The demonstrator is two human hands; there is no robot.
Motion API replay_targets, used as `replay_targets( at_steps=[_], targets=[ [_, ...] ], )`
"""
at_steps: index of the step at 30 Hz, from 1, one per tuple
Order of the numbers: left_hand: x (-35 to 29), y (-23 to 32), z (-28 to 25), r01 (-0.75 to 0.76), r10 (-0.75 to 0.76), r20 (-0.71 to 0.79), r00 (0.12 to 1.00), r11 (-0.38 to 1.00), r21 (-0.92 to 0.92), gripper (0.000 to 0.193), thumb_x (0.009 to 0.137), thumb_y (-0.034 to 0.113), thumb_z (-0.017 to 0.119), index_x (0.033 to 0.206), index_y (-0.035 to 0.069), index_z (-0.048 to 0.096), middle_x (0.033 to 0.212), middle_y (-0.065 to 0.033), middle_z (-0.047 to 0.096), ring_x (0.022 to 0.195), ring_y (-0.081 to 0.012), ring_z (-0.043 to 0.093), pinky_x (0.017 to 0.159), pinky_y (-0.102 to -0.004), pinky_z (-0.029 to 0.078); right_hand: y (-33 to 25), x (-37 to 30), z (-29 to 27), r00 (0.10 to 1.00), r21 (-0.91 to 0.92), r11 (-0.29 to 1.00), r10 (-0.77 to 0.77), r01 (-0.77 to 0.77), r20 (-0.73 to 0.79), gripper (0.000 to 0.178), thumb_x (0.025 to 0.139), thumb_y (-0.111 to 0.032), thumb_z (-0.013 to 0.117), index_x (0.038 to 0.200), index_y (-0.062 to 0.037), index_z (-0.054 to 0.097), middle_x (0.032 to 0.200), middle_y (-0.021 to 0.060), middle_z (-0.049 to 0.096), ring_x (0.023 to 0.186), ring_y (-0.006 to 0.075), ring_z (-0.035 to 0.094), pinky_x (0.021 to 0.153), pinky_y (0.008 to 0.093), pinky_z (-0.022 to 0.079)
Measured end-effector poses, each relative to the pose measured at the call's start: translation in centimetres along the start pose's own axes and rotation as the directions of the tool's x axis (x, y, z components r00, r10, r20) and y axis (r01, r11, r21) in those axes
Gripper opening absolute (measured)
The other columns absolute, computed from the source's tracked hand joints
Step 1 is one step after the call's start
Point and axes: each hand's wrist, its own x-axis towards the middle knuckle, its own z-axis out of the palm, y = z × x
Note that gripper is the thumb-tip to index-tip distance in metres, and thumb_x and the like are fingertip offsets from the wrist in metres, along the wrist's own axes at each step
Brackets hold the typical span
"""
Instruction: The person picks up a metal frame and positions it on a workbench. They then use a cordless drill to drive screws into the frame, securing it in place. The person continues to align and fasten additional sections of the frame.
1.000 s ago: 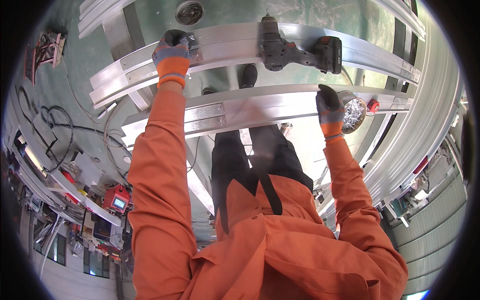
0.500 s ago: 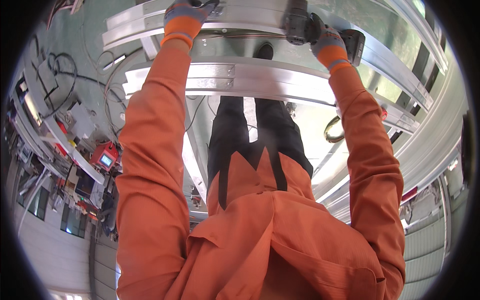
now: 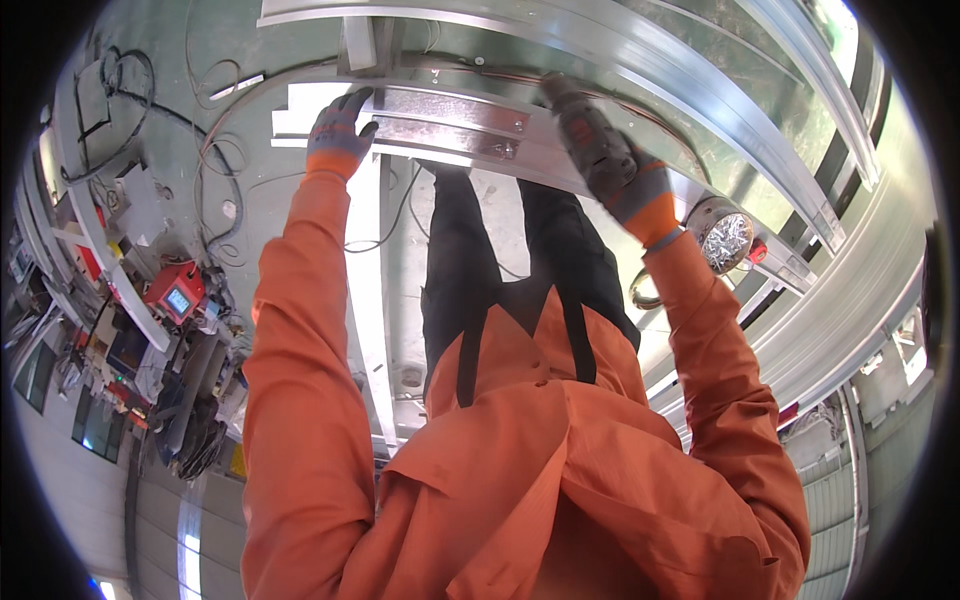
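Across my legs lies a long silvery metal profile (image 3: 440, 118). My left hand (image 3: 338, 132), in a grey and orange glove, rests on the profile near its left end, fingers stretched out over it and thumb apart. In my gloved right hand (image 3: 640, 188) is a dark cordless drill (image 3: 590, 140), gripped by its handle. The drill is slightly blurred and sits over the right part of the profile, its front end pointing away from me; I cannot tell whether it touches the metal.
A round container of small shiny metal pieces (image 3: 727, 242) stands beside my right forearm. Farther off lie more long profiles (image 3: 640, 80). Loose cables (image 3: 150, 150) lie on the green floor at left, near a red device with a screen (image 3: 176, 292).
Both hands have come back from the farther profile to the nearer one. The drill has turned its front end away from me, and the container of metal pieces has come into sight.
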Motion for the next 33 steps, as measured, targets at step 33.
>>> replay_targets(
  at_steps=[33],
  targets=[
    [5.0,-5.7,2.3,-0.487,0.466,-0.188,0.865,0.870,-0.081,0.029,0.088,0.040,0.067,0.115,0.030,0.072,0.117,-0.0017,0.061,0.112,-0.0276,0.057,0.094,-0.0450,0.046,-10.0,7.8,21.3,0.747,0.229,0.716,0.659,-0.660,0.091,0.021,0.078,-0.021,0.076,0.085,-0.0017,0.071,0.070,0.0078,0.069,0.062,0.0177,0.065,0.060,0.0333,0.053]
  ],
)
